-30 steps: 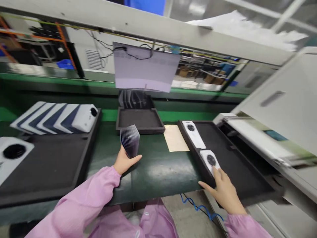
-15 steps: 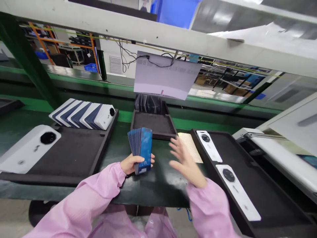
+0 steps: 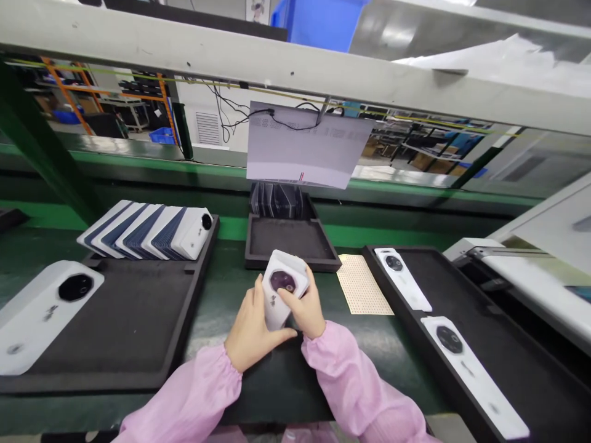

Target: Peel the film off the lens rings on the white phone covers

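A stack of phone-shaped printed cards point(image 3: 273, 309) is in front of me, white side up, with a dark round camera print near the top. My right hand point(image 3: 308, 307) is closed around its right side, thumb lying across the face by the camera print. Against the stack's left edge rests my left hand point(image 3: 253, 326), fingers stretched out and thumb spread below the lower end. Just beyond the stack is a small black tray point(image 3: 289, 239) with dark cards upright at its back.
On the left, a black tray point(image 3: 138, 320) bears fanned white and blue cards point(image 3: 152, 231) and a large white phone-shaped card point(image 3: 46, 314). At right, another black tray point(image 3: 503, 344) carries two white cards point(image 3: 475, 375). A perforated beige sheet point(image 3: 364, 286) lies between.
The fanned cards showed their blue side in my left hand; now they are gathered, white side up. My right hand has come in from the right and grips them, while my left fingers have straightened.
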Demonstrator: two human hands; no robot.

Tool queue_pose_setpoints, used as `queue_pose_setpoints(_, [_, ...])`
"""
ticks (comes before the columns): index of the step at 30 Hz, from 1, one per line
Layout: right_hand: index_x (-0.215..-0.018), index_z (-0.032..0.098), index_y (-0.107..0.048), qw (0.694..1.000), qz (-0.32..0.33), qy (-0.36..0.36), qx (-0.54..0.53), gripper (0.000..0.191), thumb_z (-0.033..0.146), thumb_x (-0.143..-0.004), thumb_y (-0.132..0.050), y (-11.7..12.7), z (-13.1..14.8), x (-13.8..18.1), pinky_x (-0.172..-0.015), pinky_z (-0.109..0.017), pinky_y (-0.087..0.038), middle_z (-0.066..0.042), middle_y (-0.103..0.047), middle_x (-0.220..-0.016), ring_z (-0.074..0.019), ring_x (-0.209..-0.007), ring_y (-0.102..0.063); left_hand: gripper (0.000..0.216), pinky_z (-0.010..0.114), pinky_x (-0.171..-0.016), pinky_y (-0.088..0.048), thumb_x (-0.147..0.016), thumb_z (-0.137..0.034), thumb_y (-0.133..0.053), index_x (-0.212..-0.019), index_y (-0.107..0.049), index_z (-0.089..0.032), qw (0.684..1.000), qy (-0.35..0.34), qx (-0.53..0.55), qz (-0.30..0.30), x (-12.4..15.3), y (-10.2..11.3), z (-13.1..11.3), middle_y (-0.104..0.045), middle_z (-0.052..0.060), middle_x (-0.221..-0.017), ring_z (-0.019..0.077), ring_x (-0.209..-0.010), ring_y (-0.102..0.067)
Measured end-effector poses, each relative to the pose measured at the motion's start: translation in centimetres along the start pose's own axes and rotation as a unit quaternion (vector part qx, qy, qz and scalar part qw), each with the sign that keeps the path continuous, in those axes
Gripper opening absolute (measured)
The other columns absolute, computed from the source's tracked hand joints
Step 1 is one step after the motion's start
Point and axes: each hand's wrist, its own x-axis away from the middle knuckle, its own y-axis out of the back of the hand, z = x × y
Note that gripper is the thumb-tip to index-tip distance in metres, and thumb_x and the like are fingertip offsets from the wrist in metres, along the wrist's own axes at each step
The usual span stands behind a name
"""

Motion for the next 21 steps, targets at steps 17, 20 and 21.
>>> queue_pose_setpoints(17, [-0.130, 0.026, -0.033, 0.970, 0.200, -0.022, -0.135, 0.080, 0.029, -0.063, -0.076, 3.0, 5.0, 2.0, -0.084, -0.038, -0.050, -0.009, -0.053, -0.120, -0.0241, -0.099, -0.060, 0.071, 0.042, -0.092, -0.042, -0.053, -0.049, -0.079, -0.117, -0.061, -0.026, 0.744, 0.110, 0.466, 0.466, 0.6, -0.4, 1.0, -0.065, 0.003, -0.109, 0.0328, -0.107, -0.058])
queue_pose_setpoints(20, [-0.131, 0.028, -0.032, 0.966, 0.208, -0.054, -0.146, 0.079, 0.032, -0.064, -0.075, 3.4, 5.2, 2.0, -0.080, -0.039, -0.052, -0.008, -0.056, -0.116, -0.0248, -0.095, -0.062, 0.064, 0.047, -0.094, -0.041, -0.056, -0.049, -0.076, -0.115, -0.063, -0.026, 0.726, 0.112, 0.471, 0.488, 0.8, -0.4, 0.6, -0.062, 0.004, -0.115, 0.0356, -0.105, -0.059])
queue_pose_setpoints(21, [-0.131, 0.029, -0.032, 0.966, 0.204, -0.063, -0.145, 0.078, 0.032, -0.065, -0.074, 3.5, 5.3, 1.9, -0.080, -0.040, -0.052, -0.007, -0.057, -0.115, -0.0248, -0.095, -0.063, 0.062, 0.047, -0.091, -0.044, -0.061, -0.047, -0.073, -0.116, -0.062, -0.024, 0.736, 0.118, 0.470, 0.474, 0.9, -0.4, 0.4, -0.063, 0.007, -0.115, 0.0344, -0.099, -0.062])
